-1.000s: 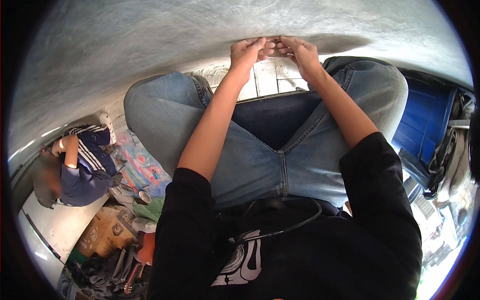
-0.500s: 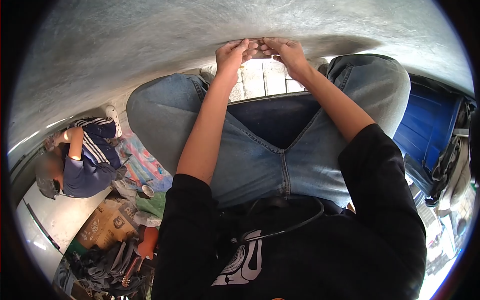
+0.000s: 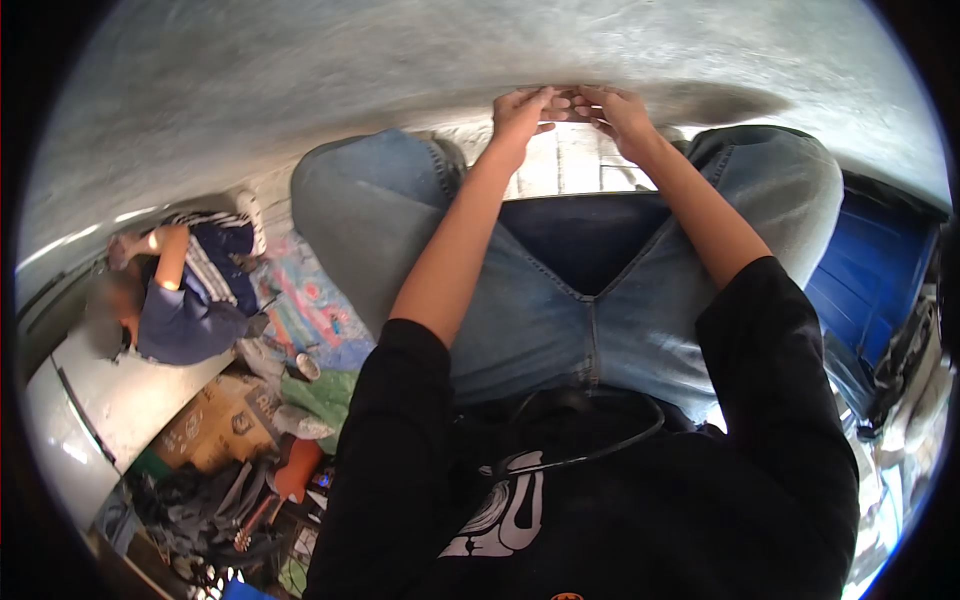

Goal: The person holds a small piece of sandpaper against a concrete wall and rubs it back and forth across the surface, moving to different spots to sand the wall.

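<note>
At the lower edge of a large grey curved panel [image 3: 430,60], my left hand [image 3: 520,114] and my right hand [image 3: 622,114] meet almost fingertip to fingertip. Both have bent fingers and thumbs pinched against the edge. Between them shows a thin brown piece [image 3: 567,116], mostly covered by the fingers; I cannot tell what it is. The panel's surface is smeared and cloudy, with a darker patch [image 3: 735,103] to the right of my right hand.
My knees spread either side over a dark seat [image 3: 590,235]. Pale paving [image 3: 560,165] lies beneath the panel. Leftward, another person [image 3: 190,300] sits beside a patterned cloth [image 3: 305,290], a cardboard box [image 3: 225,420] and a cup [image 3: 307,367]. A blue container [image 3: 865,265] stands right.
My view has shifted, so the scene sits further right. Both hands have slid a little rightward along the panel edge, still close together. The other person keeps much the same pose.
</note>
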Motion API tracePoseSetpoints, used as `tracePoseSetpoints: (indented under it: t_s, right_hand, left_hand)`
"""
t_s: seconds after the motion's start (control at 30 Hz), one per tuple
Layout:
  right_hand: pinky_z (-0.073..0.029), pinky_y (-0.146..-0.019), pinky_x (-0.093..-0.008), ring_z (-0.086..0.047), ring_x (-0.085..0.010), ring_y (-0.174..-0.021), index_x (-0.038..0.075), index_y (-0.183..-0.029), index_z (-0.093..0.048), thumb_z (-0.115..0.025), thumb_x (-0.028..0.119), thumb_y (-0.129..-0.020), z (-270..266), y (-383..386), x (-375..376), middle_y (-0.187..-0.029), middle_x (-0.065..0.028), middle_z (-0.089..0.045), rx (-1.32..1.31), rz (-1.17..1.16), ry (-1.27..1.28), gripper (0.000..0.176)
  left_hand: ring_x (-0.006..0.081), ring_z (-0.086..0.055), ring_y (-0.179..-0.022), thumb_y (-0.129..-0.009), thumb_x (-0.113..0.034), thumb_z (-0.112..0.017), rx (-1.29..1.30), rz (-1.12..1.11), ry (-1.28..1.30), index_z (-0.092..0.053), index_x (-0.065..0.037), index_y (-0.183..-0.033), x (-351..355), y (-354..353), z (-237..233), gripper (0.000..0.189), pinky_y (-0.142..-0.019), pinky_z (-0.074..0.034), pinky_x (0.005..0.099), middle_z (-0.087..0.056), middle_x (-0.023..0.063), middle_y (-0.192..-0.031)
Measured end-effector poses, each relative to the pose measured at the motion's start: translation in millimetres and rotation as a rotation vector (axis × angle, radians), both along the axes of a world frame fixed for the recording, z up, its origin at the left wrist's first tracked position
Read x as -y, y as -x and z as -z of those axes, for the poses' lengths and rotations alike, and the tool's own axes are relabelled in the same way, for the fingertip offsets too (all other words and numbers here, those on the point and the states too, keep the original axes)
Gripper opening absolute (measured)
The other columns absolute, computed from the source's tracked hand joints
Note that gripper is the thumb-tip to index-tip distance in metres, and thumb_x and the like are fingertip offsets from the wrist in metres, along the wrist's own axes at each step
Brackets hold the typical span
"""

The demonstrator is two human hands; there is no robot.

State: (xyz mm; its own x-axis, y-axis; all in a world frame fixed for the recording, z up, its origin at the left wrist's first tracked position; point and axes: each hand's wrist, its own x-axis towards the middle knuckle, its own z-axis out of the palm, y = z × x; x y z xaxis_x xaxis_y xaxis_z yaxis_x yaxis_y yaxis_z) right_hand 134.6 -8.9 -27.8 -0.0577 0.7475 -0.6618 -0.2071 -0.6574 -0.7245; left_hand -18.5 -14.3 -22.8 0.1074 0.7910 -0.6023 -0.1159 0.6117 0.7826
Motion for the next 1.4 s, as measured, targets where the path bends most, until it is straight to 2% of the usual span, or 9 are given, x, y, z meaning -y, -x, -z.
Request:
tracePoseSetpoints:
  t_s: [0.1,0.2,0.3,0.6,0.77,0.97,1.03,1.1,1.4]
  right_hand:
    - [-0.037,-0.059,-0.0231,-0.052,-0.0098,-0.068,0.007,-0.080,-0.060,-0.057,0.018,-0.076,17.0,9.1,3.0,-0.074,-0.0012,-0.059,0.015,-0.090,-0.025,0.012]
    - [-0.033,-0.066,-0.0234,-0.047,-0.0084,-0.075,0.012,-0.096,-0.060,-0.049,0.026,-0.080,23.9,11.4,6.9,-0.082,0.0038,-0.054,0.028,-0.186,0.025,0.024]
    - [-0.035,-0.067,-0.0227,-0.048,-0.0073,-0.076,0.011,-0.094,-0.059,-0.052,0.023,-0.079,20.7,9.3,1.6,-0.081,0.0033,-0.055,-0.039,-0.237,0.083,0.020]
    - [-0.035,-0.069,-0.0205,-0.046,-0.0074,-0.079,0.008,-0.098,-0.056,-0.050,0.024,-0.082,9.9,3.8,4.9,-0.088,0.0023,-0.055,-0.023,-0.251,0.166,0.023]
    - [-0.038,-0.070,-0.0256,-0.049,-0.0122,-0.086,0.005,-0.096,-0.057,-0.059,0.043,-0.074,-0.7,5.1,5.6,-0.091,-0.0020,-0.055,0.142,-0.251,0.160,0.043]
    - [-0.038,-0.071,-0.0277,-0.051,-0.0151,-0.087,0.003,-0.099,-0.056,-0.060,0.049,-0.072,8.0,1.6,6.9,-0.097,-0.0050,-0.056,0.278,-0.369,0.157,0.054]
    - [-0.038,-0.071,-0.0279,-0.052,-0.0154,-0.087,0.003,-0.099,-0.055,-0.059,0.049,-0.073,6.5,2.1,7.7,-0.097,-0.0051,-0.056,0.276,-0.376,0.161,0.052]
    - [-0.038,-0.071,-0.0281,-0.052,-0.0156,-0.086,0.004,-0.100,-0.055,-0.058,0.048,-0.074,6.6,1.7,7.5,-0.097,-0.0051,-0.056,0.274,-0.379,0.163,0.051]
    - [-0.039,-0.071,-0.0287,-0.053,-0.0150,-0.086,0.006,-0.096,-0.056,-0.053,0.040,-0.079,13.8,-4.2,4.9,-0.093,-0.0036,-0.057,0.244,-0.384,0.191,0.038]
  left_hand:
    - [0.0150,-0.060,-0.078,-0.082,-0.024,-0.054,-0.057,-0.020,0.041,-0.057,-0.003,-0.094,6.9,11.6,14.4,0.024,-0.068,-0.046,0.0257,-0.062,0.0086,-0.089]
    - [0.0168,-0.061,-0.071,-0.081,-0.024,-0.054,-0.070,-0.063,0.003,-0.058,-0.002,-0.090,12.6,3.3,23.0,0.024,-0.060,-0.049,0.0272,-0.063,0.0099,-0.084]
    - [0.0190,-0.062,-0.066,-0.082,-0.022,-0.051,-0.093,-0.136,0.009,-0.057,0.000,-0.088,12.8,9.7,7.8,0.023,-0.056,-0.050,0.0300,-0.063,0.0113,-0.081]
    - [0.0208,-0.062,-0.073,-0.085,-0.020,-0.048,-0.057,-0.094,0.011,-0.052,0.003,-0.094,19.5,10.2,6.8,0.025,-0.062,-0.051,0.0327,-0.061,0.0149,-0.087]
    - [0.0204,-0.062,-0.074,-0.084,-0.021,-0.050,-0.043,-0.044,-0.023,-0.053,0.001,-0.094,17.4,10.5,4.0,0.024,-0.062,-0.050,0.0318,-0.061,0.0139,-0.087]
    - [0.0200,-0.062,-0.071,-0.084,-0.022,-0.051,-0.081,0.049,-0.064,-0.054,-0.001,-0.095,17.8,8.6,9.9,0.024,-0.060,-0.050,0.0301,-0.062,0.0126,-0.084]
    - [0.0197,-0.062,-0.070,-0.084,-0.022,-0.051,-0.110,0.062,-0.073,-0.055,-0.001,-0.095,18.1,8.5,10.1,0.025,-0.059,-0.050,0.0297,-0.062,0.0124,-0.083]
    - [0.0173,-0.062,-0.059,-0.082,-0.017,-0.052,-0.142,0.017,-0.107,-0.058,0.000,-0.087,18.2,7.7,11.4,0.019,-0.048,-0.049,0.0270,-0.063,0.0106,-0.074]
    - [0.0189,-0.062,-0.066,-0.083,-0.023,-0.052,-0.198,0.085,-0.038,-0.059,0.000,-0.090,15.0,7.6,18.3,0.025,-0.055,-0.051,0.0278,-0.063,0.0117,-0.080]
